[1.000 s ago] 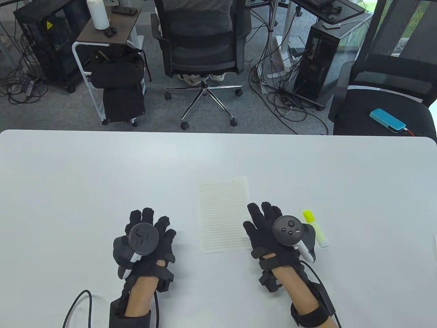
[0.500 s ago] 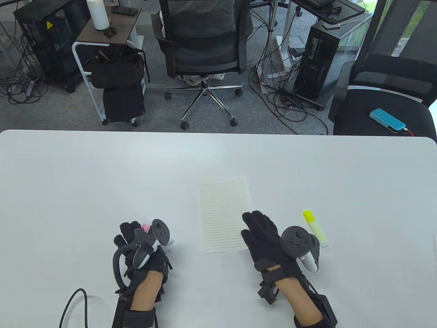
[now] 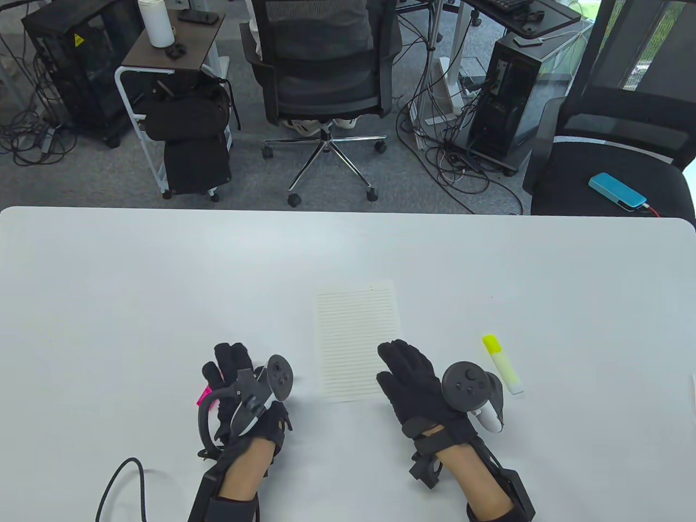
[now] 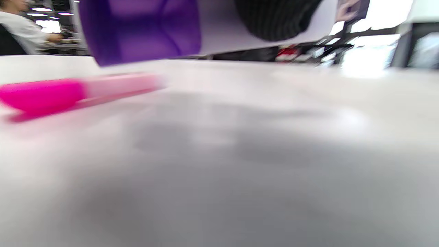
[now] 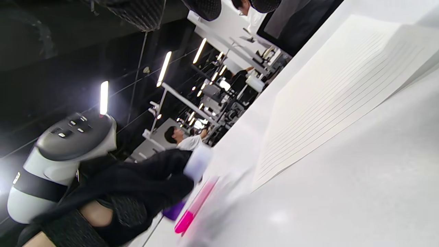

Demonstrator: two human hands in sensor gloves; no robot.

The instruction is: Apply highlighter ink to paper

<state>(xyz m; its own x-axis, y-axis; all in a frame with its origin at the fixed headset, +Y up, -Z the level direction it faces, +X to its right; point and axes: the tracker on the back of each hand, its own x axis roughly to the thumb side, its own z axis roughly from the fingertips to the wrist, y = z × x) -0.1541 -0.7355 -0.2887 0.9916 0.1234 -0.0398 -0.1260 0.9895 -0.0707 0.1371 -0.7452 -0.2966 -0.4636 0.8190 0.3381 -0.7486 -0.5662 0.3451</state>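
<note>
A white worktop [image 3: 163, 283] seen from above, with two hands in black sensor gloves reaching in from the near edge.

A sheet of cream lined paper [image 3: 356, 340] lies flat near the middle of the worktop, long side running away from the person. The right hand [image 3: 416, 383] lies palm down with its fingers straight and together, angled up and to the left, so the fingertips [image 3: 389, 350] rest on the paper's lower right corner. It holds nothing. A round grey tracker sits on the back of this hand, and the forearm slants in from the lower right.

A yellow highlighter with a bright yellow cap [image 3: 502, 363] lies on the worktop just to the right of the right hand, apart from it, cap end pointing away from the person.

The left hand [image 3: 239, 397] is left of the paper and clear of it. It is rolled onto its outer edge, so the tracker on its back faces right and the palm faces left. A pink highlighter with a magenta cap [image 3: 204, 396] shows only as a small tip at the hand's left side. In the left wrist view the pink highlighter [image 4: 68, 91] lies flat on the worktop, blurred. Whether the left fingers are gripping it or only beside it cannot be told.
</note>
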